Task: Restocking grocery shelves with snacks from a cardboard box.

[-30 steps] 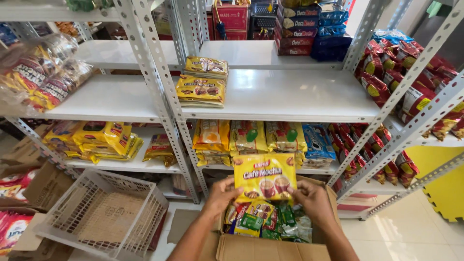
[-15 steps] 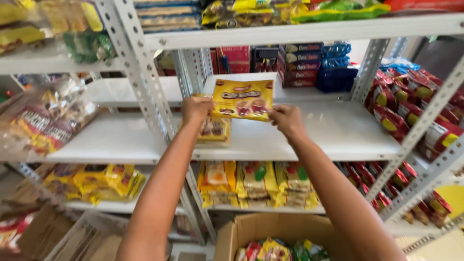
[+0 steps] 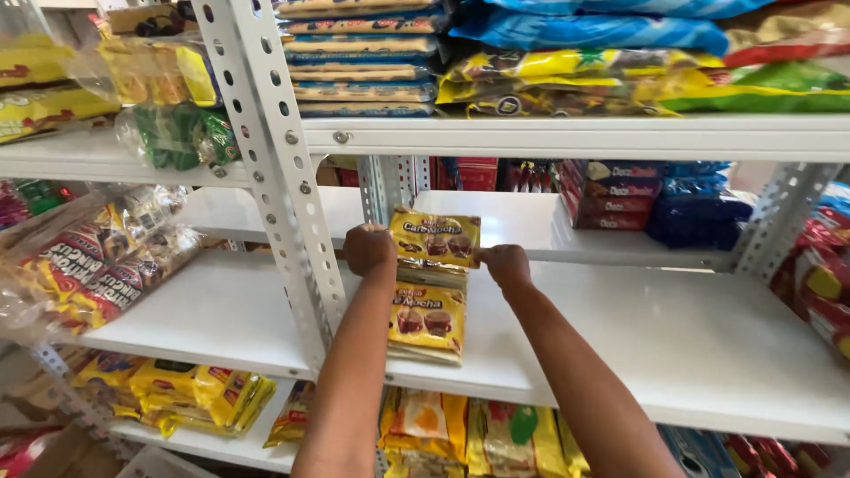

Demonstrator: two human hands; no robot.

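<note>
I've got both hands on a flat yellow packet atop the yellow packet stack on the white shelf — dark red boxes behind it, blue bags above, more yellow packs below.

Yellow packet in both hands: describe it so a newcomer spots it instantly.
Find the white middle shelf right of the perforated upright. The yellow packet tops the rear pile there, pinched between left hand and right hand; the front stack lies untouched.

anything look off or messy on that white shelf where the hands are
Nothing is spilled or torn. Both hands hold a yellow packet over two stacks on the shelf; the front stack sits slightly askew.
</note>
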